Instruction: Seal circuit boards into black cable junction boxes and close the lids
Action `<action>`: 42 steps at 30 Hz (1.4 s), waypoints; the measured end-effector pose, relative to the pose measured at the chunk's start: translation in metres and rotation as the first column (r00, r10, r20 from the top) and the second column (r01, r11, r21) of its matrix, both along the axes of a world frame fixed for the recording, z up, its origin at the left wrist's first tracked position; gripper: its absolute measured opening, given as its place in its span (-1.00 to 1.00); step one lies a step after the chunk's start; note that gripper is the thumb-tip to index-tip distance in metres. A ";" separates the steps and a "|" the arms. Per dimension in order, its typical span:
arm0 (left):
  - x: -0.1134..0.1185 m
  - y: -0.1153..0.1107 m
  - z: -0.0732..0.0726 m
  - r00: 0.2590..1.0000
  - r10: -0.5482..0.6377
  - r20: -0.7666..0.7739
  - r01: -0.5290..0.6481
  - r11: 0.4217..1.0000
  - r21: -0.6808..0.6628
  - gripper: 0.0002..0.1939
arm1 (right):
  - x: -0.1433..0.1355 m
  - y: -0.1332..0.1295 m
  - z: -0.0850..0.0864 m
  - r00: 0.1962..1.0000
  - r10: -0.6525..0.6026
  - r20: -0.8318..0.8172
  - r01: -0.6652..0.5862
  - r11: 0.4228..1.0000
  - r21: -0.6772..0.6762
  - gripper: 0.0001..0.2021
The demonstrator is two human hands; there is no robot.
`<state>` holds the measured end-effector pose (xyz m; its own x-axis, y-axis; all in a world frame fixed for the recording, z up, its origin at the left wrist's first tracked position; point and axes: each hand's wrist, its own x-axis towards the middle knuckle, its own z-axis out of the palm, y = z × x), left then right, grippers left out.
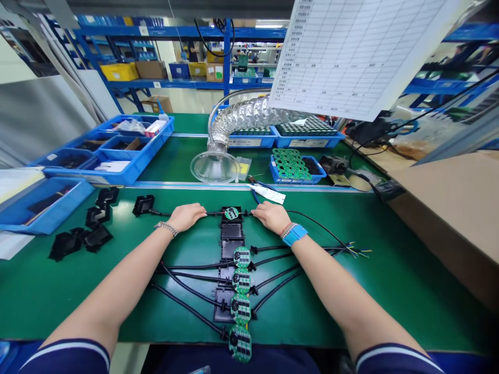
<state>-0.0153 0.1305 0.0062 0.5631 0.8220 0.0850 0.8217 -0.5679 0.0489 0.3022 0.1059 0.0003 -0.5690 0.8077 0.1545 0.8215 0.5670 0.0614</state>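
Note:
My left hand (187, 217) is closed in a pinch on a black cable (213, 213). On the other side, my right hand (273, 217) pinches a second black cable (304, 213) near its strain relief. Between them a round green circuit board (231, 213) sits at the topmost of a column of black plastic housings (232, 231). Further down the column, several more boards (241, 280) with black cables lie on or beside the housings. Bare coloured wire ends (358, 251) spread out at the right. My fingertips partly hide both gripped cables.
Loose black housing parts (81, 240) lie at the left, near blue bins (132, 174). A fume extractor hood (215, 167) stands behind the work. Cutters (255, 195), a white tube (266, 194) and a blue tray of boards (298, 181) are beyond my right hand. A cardboard box (448, 192) borders the right.

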 end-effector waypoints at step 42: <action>0.015 -0.141 -0.002 0.958 -0.089 0.272 0.143 0.972 -0.185 -0.79 | -0.043 -0.121 0.021 0.909 0.218 -0.354 -0.258 0.964 -0.069 -0.69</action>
<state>-0.0006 -0.0109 0.0039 0.6356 0.7677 0.0812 0.6942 -0.6145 0.3748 0.2594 -0.0153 0.0217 -0.6751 0.6782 0.2904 0.6210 0.7349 -0.2726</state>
